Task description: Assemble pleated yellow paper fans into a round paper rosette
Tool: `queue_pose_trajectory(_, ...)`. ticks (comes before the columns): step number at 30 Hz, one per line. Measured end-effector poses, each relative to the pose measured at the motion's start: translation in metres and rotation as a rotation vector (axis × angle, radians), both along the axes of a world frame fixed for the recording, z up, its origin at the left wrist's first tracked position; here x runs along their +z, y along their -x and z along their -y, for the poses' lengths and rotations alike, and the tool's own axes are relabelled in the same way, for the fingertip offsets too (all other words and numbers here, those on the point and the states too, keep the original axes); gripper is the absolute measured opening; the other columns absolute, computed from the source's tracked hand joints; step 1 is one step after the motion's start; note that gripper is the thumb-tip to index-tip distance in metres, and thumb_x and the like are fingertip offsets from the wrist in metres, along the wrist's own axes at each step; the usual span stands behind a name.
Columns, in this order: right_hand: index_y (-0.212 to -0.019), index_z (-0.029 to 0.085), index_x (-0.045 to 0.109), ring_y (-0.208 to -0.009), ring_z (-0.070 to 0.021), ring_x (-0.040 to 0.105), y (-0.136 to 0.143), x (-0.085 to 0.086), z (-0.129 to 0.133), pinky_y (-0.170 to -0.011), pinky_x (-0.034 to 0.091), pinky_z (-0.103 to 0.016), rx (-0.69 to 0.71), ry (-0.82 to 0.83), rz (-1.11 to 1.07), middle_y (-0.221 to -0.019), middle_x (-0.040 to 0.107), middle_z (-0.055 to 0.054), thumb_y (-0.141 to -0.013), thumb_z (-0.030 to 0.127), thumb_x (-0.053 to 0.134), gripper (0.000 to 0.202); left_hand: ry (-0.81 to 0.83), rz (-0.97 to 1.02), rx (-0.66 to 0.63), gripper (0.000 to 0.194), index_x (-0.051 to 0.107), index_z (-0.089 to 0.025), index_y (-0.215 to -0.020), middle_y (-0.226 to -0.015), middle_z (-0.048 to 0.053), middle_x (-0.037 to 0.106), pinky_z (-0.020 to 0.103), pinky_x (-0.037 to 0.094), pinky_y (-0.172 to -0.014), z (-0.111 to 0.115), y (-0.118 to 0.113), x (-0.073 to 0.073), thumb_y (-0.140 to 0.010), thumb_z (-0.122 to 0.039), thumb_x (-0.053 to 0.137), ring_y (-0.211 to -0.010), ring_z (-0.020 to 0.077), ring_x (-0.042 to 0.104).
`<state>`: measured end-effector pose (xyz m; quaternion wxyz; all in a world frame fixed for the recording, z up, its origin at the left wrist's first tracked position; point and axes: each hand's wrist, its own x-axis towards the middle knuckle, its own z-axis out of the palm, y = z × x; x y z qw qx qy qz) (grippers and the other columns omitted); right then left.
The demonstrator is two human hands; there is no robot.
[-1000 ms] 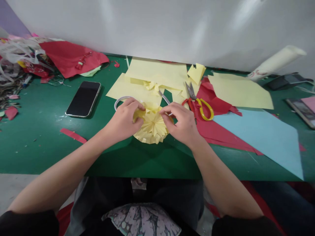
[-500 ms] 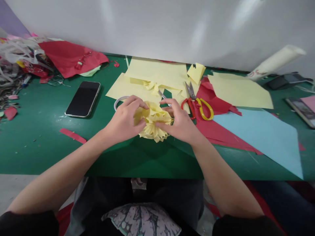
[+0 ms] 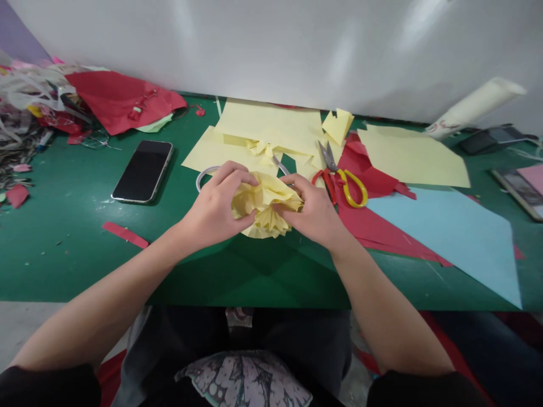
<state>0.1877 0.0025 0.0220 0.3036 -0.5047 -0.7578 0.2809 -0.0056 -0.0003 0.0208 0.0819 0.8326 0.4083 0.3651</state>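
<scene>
A pleated, ruffled yellow paper flower (image 3: 269,206) is between my two hands, just above the green table's front part. My left hand (image 3: 223,202) curves round its left side, thumb low and fingers on top, gripping the paper. On the right side, my right hand (image 3: 311,210) pinches the folds between thumb and fingers. Behind the flower lie pale yellow sheets (image 3: 271,121) with a crumpled yellow strip (image 3: 259,148). A white tape roll (image 3: 203,176) shows partly behind my left hand. Yellow-handled scissors (image 3: 350,186) and a red-handled tool (image 3: 326,183) lie right of my right hand.
A black phone (image 3: 143,171) and a red strip (image 3: 125,234) lie on the green table (image 3: 76,249) at left. Red cloth-like paper (image 3: 123,102) and scraps fill the back left. Blue paper (image 3: 458,226), red paper (image 3: 377,232) and a white roll (image 3: 477,107) are at right.
The flower has tilted between my hands, its front edge drawn up and its upper layer now folded over to the right. My right fingers have closed further on the folds.
</scene>
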Motion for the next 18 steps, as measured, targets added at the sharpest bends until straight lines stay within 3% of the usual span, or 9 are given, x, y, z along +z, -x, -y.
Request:
queue_pose_trajectory(6,-0.086,0.018,0.057,-0.057,-0.01,0.054,0.0021,0.0032,0.0012,-0.051,0.04,-0.021,-0.041,-0.021,0.049,-0.072,0.061,0.001,-0.07,0.021,0.057,0.017,0.01,0.011,-0.019,0.028,0.052,-0.016,-0.092,-0.096,0.006,0.057,0.026,0.048,-0.073,-0.0007,0.0006,-0.0008,-0.065,-0.013,0.06,-0.091,0.016,0.056)
queue_pose_trajectory(12,-0.085,0.017,0.059,-0.056,-0.0107,0.053,0.0041,0.0009,0.0007,-0.051,0.038,-0.022,-0.097,-0.123,0.091,-0.07,0.062,0.001,-0.068,0.018,0.057,0.017,-0.008,-0.012,-0.053,0.033,0.044,-0.018,-0.082,-0.09,0.005,0.056,0.027,0.047,-0.072,0.0005,0.0002,0.0012,-0.065,-0.032,0.068,-0.089,0.0166,0.055)
queue_pose_trajectory(15,-0.08,0.018,0.059,-0.056,-0.01,0.054,0.0048,-0.0003,0.0012,-0.05,0.036,-0.021,-0.075,-0.2,0.103,-0.068,0.062,0.003,-0.067,0.015,0.057,0.014,-0.048,0.02,-0.018,0.032,0.038,-0.019,-0.077,-0.08,0.002,0.055,0.025,0.046,-0.065,0.0008,-0.0005,-0.001,-0.068,-0.031,0.066,-0.081,0.0149,0.056)
queue_pose_trajectory(18,-0.077,0.018,0.057,-0.054,-0.0093,0.053,0.0056,-0.0012,0.0017,-0.05,0.036,-0.021,-0.06,-0.275,0.133,-0.065,0.061,0.004,-0.067,0.013,0.057,0.012,-0.065,0.058,0.024,0.034,0.038,-0.019,-0.085,-0.081,0.001,0.054,0.022,0.045,-0.059,0.0022,-0.0018,-0.0041,-0.067,-0.028,0.066,-0.076,0.0132,0.057)
